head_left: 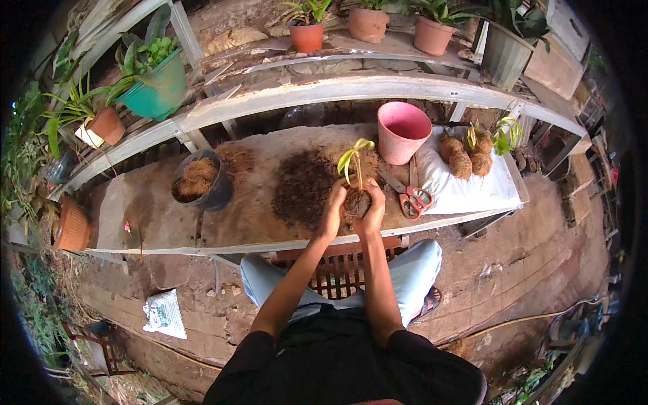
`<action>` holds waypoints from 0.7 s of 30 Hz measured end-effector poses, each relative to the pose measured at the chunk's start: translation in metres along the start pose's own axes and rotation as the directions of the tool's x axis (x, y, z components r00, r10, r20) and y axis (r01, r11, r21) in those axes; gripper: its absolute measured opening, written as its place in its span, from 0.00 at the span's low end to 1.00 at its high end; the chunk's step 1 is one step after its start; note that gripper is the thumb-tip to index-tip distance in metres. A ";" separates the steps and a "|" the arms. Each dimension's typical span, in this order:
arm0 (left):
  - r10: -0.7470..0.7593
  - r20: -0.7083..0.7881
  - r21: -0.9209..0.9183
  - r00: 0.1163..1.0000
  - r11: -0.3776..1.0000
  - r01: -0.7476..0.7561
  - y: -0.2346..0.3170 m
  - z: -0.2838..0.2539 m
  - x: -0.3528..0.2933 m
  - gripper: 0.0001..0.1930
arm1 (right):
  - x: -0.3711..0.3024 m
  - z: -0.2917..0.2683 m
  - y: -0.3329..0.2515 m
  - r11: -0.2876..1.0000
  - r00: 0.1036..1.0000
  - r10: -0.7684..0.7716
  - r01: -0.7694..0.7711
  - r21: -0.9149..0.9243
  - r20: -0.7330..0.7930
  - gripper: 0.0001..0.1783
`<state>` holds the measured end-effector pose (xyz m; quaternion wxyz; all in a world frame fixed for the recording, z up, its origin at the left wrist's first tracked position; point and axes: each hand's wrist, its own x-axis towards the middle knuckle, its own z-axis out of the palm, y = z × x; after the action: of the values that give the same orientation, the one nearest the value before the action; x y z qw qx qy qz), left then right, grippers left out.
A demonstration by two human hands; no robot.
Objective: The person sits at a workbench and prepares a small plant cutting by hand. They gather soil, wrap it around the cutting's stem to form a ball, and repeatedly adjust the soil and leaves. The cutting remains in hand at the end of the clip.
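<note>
Between my two hands, over the front of the bench, is a seedling (355,159) with yellow-green leaves and a brown root ball (357,202). My left hand (334,210) is closed on the root ball's left side, my right hand (371,208) on its right. Dark loose soil (300,189) lies spread just left of them. An empty-looking pink pot (403,133) stands beyond my right hand. Scissors with orange handles (413,200) lie to its right. Farther left sits a black pot (202,181) with brown coconut fibre (198,177) in it.
On the bench's right end, several root-balled seedlings (462,164) rest on a white sack (466,192). Loose fibre (237,162) lies beside the black pot. A metal rail (290,93) and shelf with potted plants (307,37) run behind. A terracotta pot (71,226) stands at the left end.
</note>
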<state>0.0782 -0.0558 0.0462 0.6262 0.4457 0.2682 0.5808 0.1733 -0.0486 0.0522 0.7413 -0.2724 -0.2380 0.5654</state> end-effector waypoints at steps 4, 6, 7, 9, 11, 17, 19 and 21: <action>0.080 0.024 0.125 0.997 0.989 -0.082 0.006 0.016 -0.001 0.23 | -0.011 0.016 -0.023 0.941 0.982 -0.163 0.127 -0.313 -0.092 0.14; 0.050 -0.082 0.258 0.995 0.966 -0.027 0.014 0.039 -0.008 0.22 | -0.016 0.021 -0.023 0.788 0.937 -0.338 0.227 -0.572 -0.093 0.16; 0.012 -0.130 0.281 0.991 0.959 0.026 0.014 0.042 -0.007 0.21 | -0.019 0.018 -0.019 0.694 0.923 -0.378 0.230 -0.682 -0.074 0.17; -0.008 -0.240 0.261 0.971 0.963 0.073 0.026 0.053 -0.005 0.17 | -0.019 0.017 -0.013 0.533 0.844 -0.537 0.339 -0.775 0.000 0.15; -0.001 -0.210 0.275 0.978 0.959 0.060 0.027 0.054 0.000 0.15 | -0.018 0.012 -0.010 0.366 0.747 -0.662 0.395 -0.842 0.062 0.15; 0.131 -0.144 0.498 0.981 0.866 -0.043 0.029 0.054 0.012 0.12 | -0.015 0.020 -0.025 0.379 0.702 -0.705 0.496 -0.782 0.104 0.17; 0.148 -0.155 0.513 0.977 0.857 -0.048 0.029 0.055 0.011 0.12 | -0.014 0.022 -0.031 0.410 0.732 -0.670 0.505 -0.759 0.125 0.19; 0.197 -0.166 0.505 0.966 0.858 -0.088 0.028 0.055 0.013 0.12 | -0.013 0.018 -0.029 0.674 0.869 -0.495 0.384 -0.632 0.000 0.19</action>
<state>0.1142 -0.0586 0.0982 0.4144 0.5449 0.4390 0.5819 0.1784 -0.0648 0.0841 0.7436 -0.4793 -0.4023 0.2357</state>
